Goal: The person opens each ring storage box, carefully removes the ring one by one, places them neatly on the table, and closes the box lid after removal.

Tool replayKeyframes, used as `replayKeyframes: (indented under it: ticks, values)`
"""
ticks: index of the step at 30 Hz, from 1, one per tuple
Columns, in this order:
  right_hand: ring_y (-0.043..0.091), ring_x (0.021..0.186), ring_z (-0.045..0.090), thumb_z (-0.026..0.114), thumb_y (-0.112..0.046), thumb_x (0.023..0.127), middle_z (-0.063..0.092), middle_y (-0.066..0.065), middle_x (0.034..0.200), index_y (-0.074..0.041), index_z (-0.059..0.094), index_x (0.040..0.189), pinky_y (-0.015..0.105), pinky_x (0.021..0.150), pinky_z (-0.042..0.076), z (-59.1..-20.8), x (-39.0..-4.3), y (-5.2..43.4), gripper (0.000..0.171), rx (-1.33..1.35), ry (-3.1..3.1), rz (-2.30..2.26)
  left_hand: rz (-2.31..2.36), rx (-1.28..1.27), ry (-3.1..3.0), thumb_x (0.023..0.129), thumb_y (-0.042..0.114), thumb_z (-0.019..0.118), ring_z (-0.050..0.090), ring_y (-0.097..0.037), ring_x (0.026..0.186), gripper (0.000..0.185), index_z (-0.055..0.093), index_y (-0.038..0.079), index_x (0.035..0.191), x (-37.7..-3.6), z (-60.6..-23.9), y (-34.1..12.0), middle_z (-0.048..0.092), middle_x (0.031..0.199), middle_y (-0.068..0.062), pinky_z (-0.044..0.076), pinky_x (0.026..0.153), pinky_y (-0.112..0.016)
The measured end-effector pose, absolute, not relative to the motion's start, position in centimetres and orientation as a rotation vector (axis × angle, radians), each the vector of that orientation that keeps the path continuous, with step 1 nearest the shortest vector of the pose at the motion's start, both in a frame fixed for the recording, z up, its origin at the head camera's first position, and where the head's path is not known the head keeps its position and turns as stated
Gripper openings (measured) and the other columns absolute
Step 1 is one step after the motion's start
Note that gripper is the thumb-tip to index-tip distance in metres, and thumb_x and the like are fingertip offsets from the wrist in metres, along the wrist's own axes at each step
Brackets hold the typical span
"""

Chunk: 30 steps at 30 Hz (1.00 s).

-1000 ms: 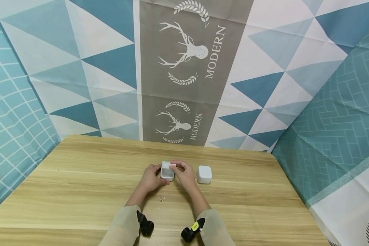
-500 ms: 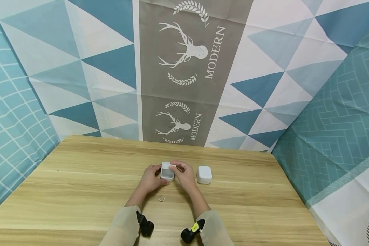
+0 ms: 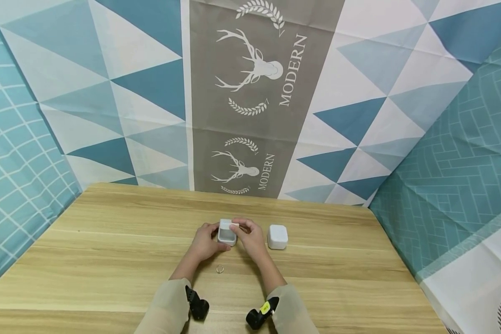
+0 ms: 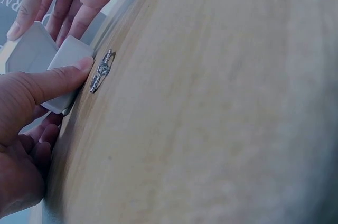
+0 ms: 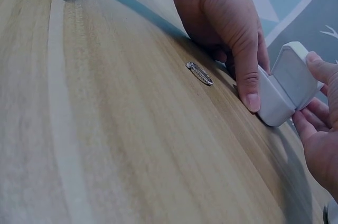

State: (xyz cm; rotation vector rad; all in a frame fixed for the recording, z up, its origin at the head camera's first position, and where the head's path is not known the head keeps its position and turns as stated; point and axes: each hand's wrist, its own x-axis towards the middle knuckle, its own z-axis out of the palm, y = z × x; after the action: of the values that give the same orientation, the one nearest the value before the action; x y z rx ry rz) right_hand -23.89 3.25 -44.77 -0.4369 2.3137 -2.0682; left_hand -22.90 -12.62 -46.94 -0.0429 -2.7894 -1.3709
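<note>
Both hands are on the small white box, lid hinged up: the left hand grips its base, thumb pressed along the near side, while the right hand pinches the raised lid. A ring lies on the table just below them. A second white box sits beside the right hand.

A small white hinged box stands open near the middle of the pale wooden tabletop, held between both hands. The left hand grips its left side; the right hand pinches its raised lid. A thin silver ring lies toward the near edge. A second white rounded box, closed, sits just right of the right hand.
</note>
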Motion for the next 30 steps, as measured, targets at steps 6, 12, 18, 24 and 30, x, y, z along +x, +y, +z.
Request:
replayKeyframes:
  ticks: [6, 12, 18, 24, 30]
  values:
    - [0.032, 0.118, 0.054, 0.064, -0.009, 0.087, 0.058, 0.021, 0.122, 0.009, 0.062, 0.108, 0.038, 0.102, 0.043, -44.80, -23.86, 3.27, 0.027, -0.474, 2.299, -2.091, -1.362, -0.045, -2.794, 0.066, 0.024, 0.085, 0.049, -0.033, 0.107, 0.079, 0.050, -0.002, 0.132, -22.94, -46.89, -12.70, 0.054, 0.114, -0.020, 0.042, 0.094, -0.049]
    - [0.032, 0.120, 0.052, 0.065, -0.007, 0.086, 0.058, 0.022, 0.122, 0.009, 0.063, 0.106, 0.040, 0.104, 0.041, -44.93, -23.87, 3.21, 0.026, -0.475, 2.283, -2.108, -1.356, -0.050, -2.790, 0.066, 0.024, 0.085, 0.048, -0.034, 0.108, 0.079, 0.049, -0.003, 0.132, -23.00, -46.99, -12.77, 0.054, 0.115, -0.020, 0.042, 0.094, -0.050]
    - [0.032, 0.119, 0.052, 0.066, -0.007, 0.085, 0.057, 0.023, 0.122, 0.009, 0.064, 0.105, 0.040, 0.104, 0.041, -45.02, -23.78, 3.21, 0.026, -0.461, 2.273, -2.130, -1.376, -0.050, -2.786, 0.066, 0.024, 0.085, 0.048, -0.034, 0.109, 0.079, 0.050, -0.003, 0.132, -23.02, -47.16, -12.75, 0.054, 0.116, -0.020, 0.042, 0.095, -0.049]
    - [0.031, 0.119, 0.053, 0.067, -0.008, 0.085, 0.057, 0.024, 0.123, 0.008, 0.064, 0.105, 0.040, 0.104, 0.041, -45.15, -23.77, 3.21, 0.026, -0.450, 2.270, -2.138, -1.373, -0.057, -2.784, 0.066, 0.024, 0.085, 0.049, -0.033, 0.108, 0.080, 0.049, -0.002, 0.132, -23.04, -47.19, -12.59, 0.054, 0.115, -0.020, 0.043, 0.094, -0.049]
    - [0.031, 0.120, 0.052, 0.067, -0.008, 0.085, 0.057, 0.022, 0.123, 0.008, 0.065, 0.105, 0.040, 0.104, 0.041, -45.26, -23.71, 3.13, 0.025, -0.447, 2.269, -2.147, -1.370, -0.064, -2.778, 0.065, 0.024, 0.085, 0.049, -0.033, 0.108, 0.080, 0.049, -0.003, 0.132, -22.95, -47.18, -12.64, 0.054, 0.115, -0.020, 0.043, 0.094, -0.049]
